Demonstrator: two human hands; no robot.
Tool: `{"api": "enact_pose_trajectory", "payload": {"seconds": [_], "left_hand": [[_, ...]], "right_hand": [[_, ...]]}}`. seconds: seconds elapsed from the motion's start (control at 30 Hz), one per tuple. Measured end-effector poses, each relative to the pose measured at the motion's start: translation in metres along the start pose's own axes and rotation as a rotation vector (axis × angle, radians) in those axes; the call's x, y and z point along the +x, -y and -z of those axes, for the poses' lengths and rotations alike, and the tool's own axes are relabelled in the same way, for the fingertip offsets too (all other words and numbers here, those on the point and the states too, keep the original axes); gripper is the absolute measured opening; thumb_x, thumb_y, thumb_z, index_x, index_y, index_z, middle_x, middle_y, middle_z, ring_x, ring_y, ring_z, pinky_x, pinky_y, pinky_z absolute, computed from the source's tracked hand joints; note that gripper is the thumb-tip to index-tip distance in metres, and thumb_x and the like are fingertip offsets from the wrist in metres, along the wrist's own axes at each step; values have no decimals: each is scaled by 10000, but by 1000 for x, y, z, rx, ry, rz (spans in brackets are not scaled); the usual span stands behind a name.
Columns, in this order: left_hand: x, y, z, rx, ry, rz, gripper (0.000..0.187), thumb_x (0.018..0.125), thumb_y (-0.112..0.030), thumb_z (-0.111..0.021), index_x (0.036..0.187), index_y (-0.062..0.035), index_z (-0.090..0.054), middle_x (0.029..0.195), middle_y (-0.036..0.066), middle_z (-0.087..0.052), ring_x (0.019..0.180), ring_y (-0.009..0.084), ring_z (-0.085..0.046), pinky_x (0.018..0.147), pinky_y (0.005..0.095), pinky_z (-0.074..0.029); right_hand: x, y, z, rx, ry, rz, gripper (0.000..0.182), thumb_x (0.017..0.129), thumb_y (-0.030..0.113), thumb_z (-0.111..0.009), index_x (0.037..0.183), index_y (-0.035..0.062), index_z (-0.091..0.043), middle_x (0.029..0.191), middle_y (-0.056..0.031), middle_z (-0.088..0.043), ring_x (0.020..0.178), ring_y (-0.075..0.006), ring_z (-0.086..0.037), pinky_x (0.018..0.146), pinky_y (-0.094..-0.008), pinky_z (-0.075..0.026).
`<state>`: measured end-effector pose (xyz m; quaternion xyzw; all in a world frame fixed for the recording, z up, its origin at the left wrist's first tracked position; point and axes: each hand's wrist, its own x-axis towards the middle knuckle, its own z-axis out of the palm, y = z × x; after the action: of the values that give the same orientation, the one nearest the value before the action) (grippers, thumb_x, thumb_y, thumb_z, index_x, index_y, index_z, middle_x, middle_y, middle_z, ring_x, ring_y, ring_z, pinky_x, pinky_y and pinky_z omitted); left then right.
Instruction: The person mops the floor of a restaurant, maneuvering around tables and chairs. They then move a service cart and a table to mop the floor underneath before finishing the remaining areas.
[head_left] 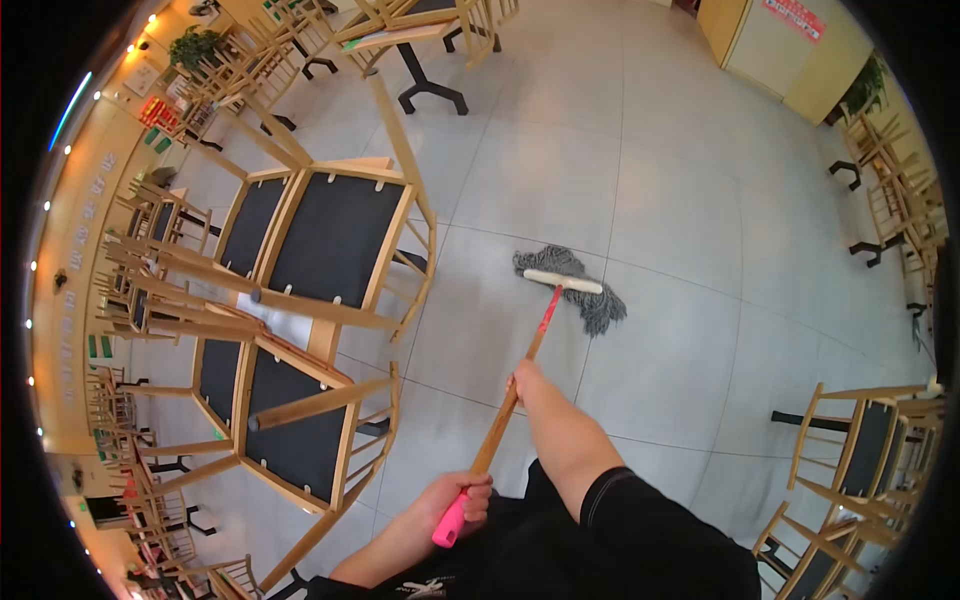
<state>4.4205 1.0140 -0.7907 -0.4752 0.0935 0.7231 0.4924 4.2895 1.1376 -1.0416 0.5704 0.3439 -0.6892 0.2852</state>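
Observation:
A mop with a wooden handle (495, 440) slants away from me across the middle of the view. Its grey string head (603, 310) lies spread on the floor under a white clamp bar (563, 281). My left hand (462, 500) is closed round the top of the handle, at the pink end grip (450, 522). Farther down the shaft, my right hand (523, 382) is wrapped round the wood. Red covering shows on the handle just above the clamp.
Upturned wooden chairs with dark seats (335, 235) rest on tables at the left. More stacked chairs (865, 450) stand at the right. A table with black legs (425, 85) is at the top. Grey tiled floor (680, 190) surrounds the mop head.

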Motion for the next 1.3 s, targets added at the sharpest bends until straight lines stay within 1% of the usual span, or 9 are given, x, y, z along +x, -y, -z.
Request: {"api": "enact_pose_trajectory", "payload": {"seconds": [0.07,0.17,0.23,0.47,0.63,0.77,0.83,0.93,1.3], "left_hand": [[7,-16,-43,-30,18,4,114,835,-106,-416,743,-40,-405,523,-9,-360,375,103,-329,361,236,-294],[17,-47,-95,-76,24,15,102,832,-109,-418,764,-34,-428,518,-12,-358,369,100,-324,358,237,-291],[28,-62,-114,62,-60,-4,95,831,-111,-421,767,-42,-435,515,-14,-354,371,98,-325,361,235,-292],[75,-94,-162,282,-229,1,146,802,-125,-482,708,-105,-372,497,-21,-363,373,101,-350,367,238,-316],[109,-172,-234,185,-93,31,153,803,-120,-479,696,-104,-370,496,-20,-371,383,101,-358,370,240,-311],[143,-235,-302,236,-85,41,164,805,-122,-477,690,-94,-365,499,-15,-378,382,109,-360,379,245,-318],[159,-270,-333,228,-89,29,149,806,-117,-475,706,-92,-367,499,-13,-379,378,112,-355,380,250,-318],[169,-322,-392,165,-29,40,135,805,-110,-473,723,-87,-369,500,-10,-381,374,113,-347,376,249,-310],[219,-441,-564,69,-103,29,117,799,-97,-485,746,-80,-382,509,-6,-384,373,112,-337,376,246,-300]], "right_hand": [[6,44,-5,-23,-8,-39,196,816,200,-297,705,76,-400,456,-52,-350,375,-184,-381,356,-335,-350],[12,93,-21,1,-54,-101,171,824,229,-322,854,89,-417,528,-79,-392,405,-196,-408,374,-364,-372],[11,120,-25,-20,-43,-85,189,814,211,-309,707,81,-395,489,-55,-374,381,-182,-386,355,-337,-352],[60,173,-29,-79,-34,-3,342,841,379,-307,694,80,-383,482,-55,-359,374,-176,-362,359,-333,-357],[105,286,-61,-201,24,-59,426,841,471,-290,666,92,-373,454,-47,-339,344,-181,-343,347,-334,-351],[112,388,-94,-122,1,63,430,848,481,-259,680,102,-375,443,-42,-333,339,-180,-335,347,-332,-347],[107,429,-106,-207,-6,123,420,856,473,-235,724,101,-380,436,-44,-333,345,-175,-337,345,-330,-342],[129,499,-132,-124,27,10,399,859,456,-242,799,88,-386,430,-46,-332,343,-173,-342,342,-328,-347],[153,701,-199,-87,-50,-12,346,853,425,-302,783,100,-401,553,-47,-374,393,-173,-363,377,-335,-356]]}}
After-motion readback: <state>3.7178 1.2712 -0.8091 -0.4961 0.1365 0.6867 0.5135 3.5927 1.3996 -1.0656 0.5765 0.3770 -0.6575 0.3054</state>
